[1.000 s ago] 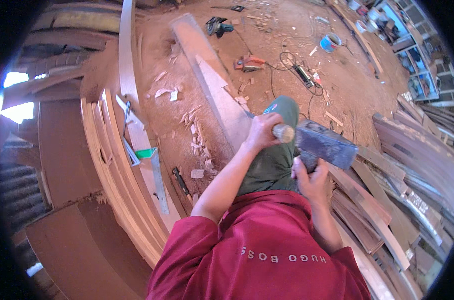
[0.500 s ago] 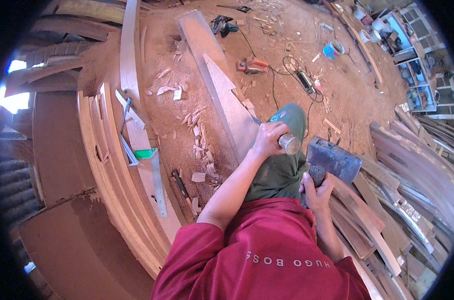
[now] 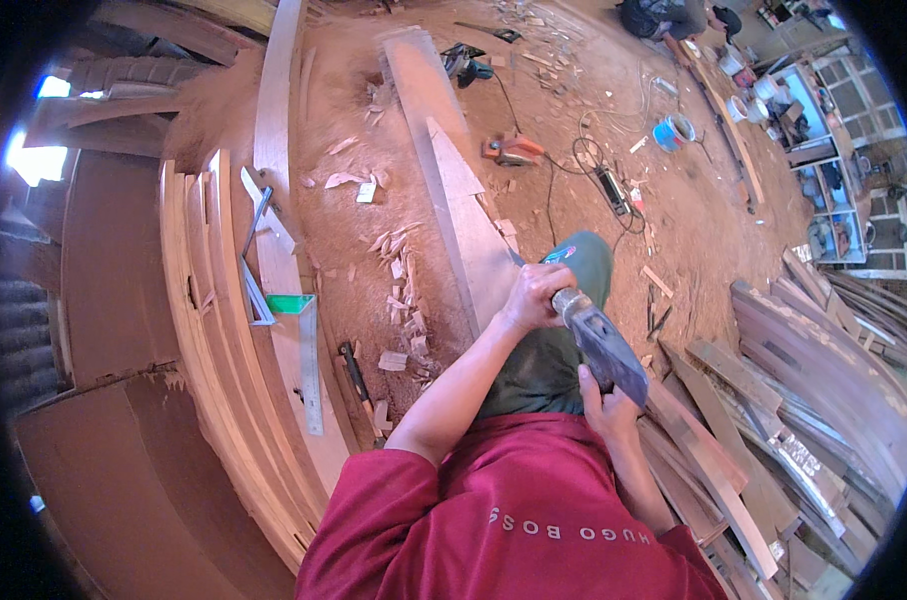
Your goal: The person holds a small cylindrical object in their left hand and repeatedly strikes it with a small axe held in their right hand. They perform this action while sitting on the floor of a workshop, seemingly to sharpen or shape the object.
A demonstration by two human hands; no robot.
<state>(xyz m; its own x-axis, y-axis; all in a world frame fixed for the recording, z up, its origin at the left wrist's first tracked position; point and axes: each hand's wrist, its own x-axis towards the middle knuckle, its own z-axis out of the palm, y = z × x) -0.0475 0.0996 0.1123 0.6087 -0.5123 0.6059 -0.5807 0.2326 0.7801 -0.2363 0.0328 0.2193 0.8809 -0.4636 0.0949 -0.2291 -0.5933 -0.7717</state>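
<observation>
My left hand (image 3: 534,300) is wrapped round a chisel (image 3: 568,300), its narrow blade pointing up and left toward the edge of a long pale board (image 3: 429,95) with split pieces along it. My right hand (image 3: 606,398) grips a heavy dark mallet (image 3: 611,348), whose head is tilted and meets, or nearly meets, the chisel's handle end. My green-trousered knee (image 3: 584,260) is bent beside the board, just beyond my hands.
At left lie wooden strips (image 3: 204,300) and a square with green handle (image 3: 292,304). Planks (image 3: 804,380) pile at right. An orange power tool (image 3: 514,151), power strip (image 3: 613,190) and bucket (image 3: 674,133) stand beyond. A co-worker (image 3: 654,20) crouches at the top right.
The mallet's head has swung leftward and turned, arriving at the chisel's handle end. My left hand sits slightly lower in the picture. The co-worker has come into view at the top.
</observation>
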